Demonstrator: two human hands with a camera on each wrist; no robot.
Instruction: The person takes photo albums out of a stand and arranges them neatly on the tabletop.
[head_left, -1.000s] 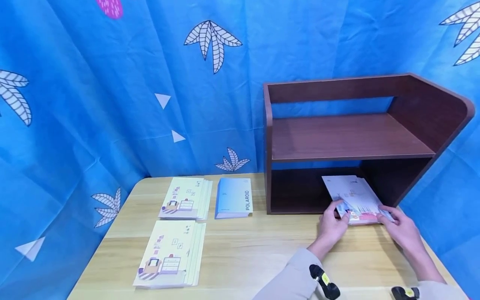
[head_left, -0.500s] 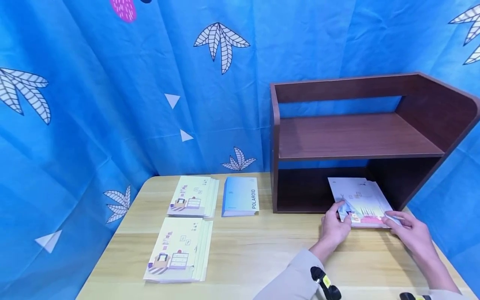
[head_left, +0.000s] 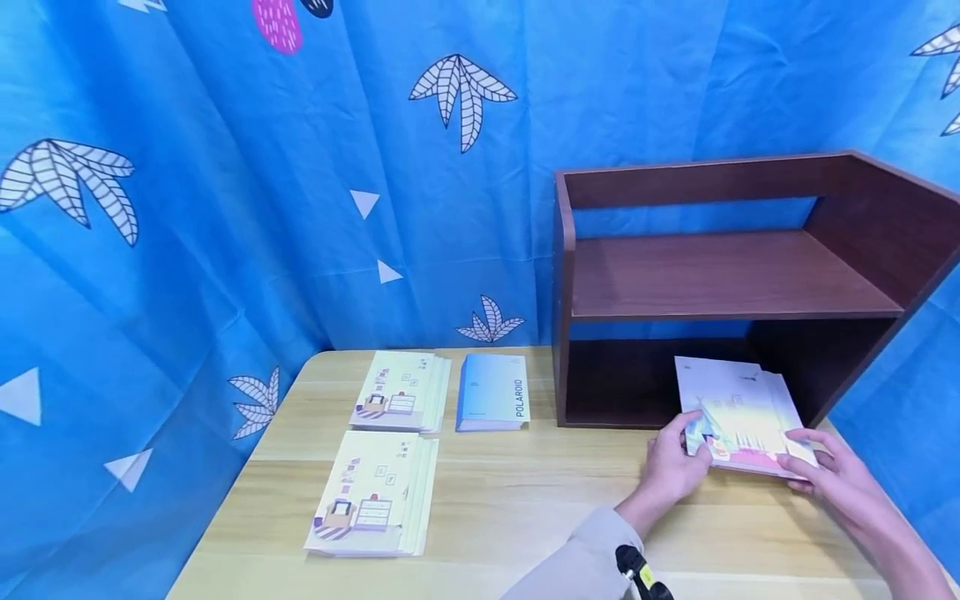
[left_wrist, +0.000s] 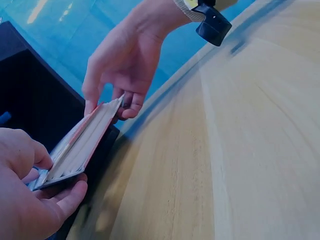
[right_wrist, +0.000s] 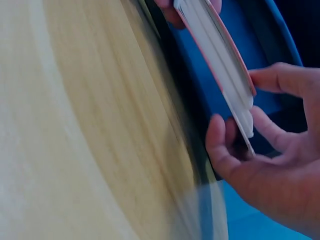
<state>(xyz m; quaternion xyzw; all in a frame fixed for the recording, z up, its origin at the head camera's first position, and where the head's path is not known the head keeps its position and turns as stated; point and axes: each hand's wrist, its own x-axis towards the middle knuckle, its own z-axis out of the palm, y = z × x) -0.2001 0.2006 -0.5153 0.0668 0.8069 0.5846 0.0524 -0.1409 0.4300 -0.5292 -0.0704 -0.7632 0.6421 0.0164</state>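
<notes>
A small stack of pale notebooks (head_left: pixel 738 408), its top cover printed with a tent and a pink strip, lies partly in the lower compartment of the dark brown desk shelf (head_left: pixel 731 275). Its near end juts out past the shelf's front edge. My left hand (head_left: pixel 675 461) grips the stack's near left corner, thumb on top. On the right side, my right hand (head_left: pixel 843 475) holds the near right corner between thumb and fingers. In the left wrist view the page edges of the notebooks (left_wrist: pixel 82 145) show between both hands, slightly fanned and raised off the tabletop.
Two stacks of notebooks with a room drawing, a rear one (head_left: pixel 393 392) and a front one (head_left: pixel 367 496), lie at the left of the wooden table (head_left: pixel 517 500). A blue POLAROID book (head_left: pixel 493 392) lies between them and the shelf. A blue patterned curtain (head_left: pixel 285 208) hangs behind.
Both hands have drawn the notebooks a little toward me, out from the shelf. The right hand's fingers have shifted on the corner. The head view has turned left.
</notes>
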